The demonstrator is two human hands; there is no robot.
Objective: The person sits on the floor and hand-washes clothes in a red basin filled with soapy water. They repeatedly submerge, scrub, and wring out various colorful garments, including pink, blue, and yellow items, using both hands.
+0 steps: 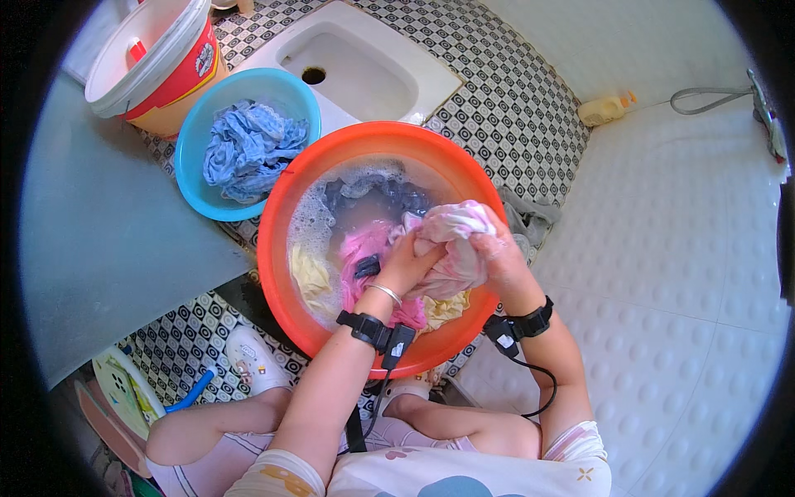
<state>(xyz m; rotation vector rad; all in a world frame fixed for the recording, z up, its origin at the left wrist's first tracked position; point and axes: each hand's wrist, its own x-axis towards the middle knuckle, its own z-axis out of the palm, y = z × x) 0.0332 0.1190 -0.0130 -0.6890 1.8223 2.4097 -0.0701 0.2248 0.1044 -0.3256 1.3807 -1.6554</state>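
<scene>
A large orange plastic basin (281,261) stands in front of me, filled with soapy water. Above its right half, my left hand (410,264) and my right hand (502,251) grip a wet, pale pink and white garment (450,270) between them. Bright pink cloth (366,245) lies in the water beside my left hand, with a small dark piece of cloth (367,266) on top. Dark blue cloth (397,192) soaks at the far side under foam. Pale yellow cloth (309,276) floats at the left, and more yellow cloth (448,310) shows at the near right.
A light blue basin (187,174) holding wrung blue cloth (248,149) adjoins the orange one. Behind are a squat toilet (366,74) and a tall bucket (161,87). Grey cloth (531,214) lies on the patterned floor at right. A pump bottle (602,112) stands by the wall.
</scene>
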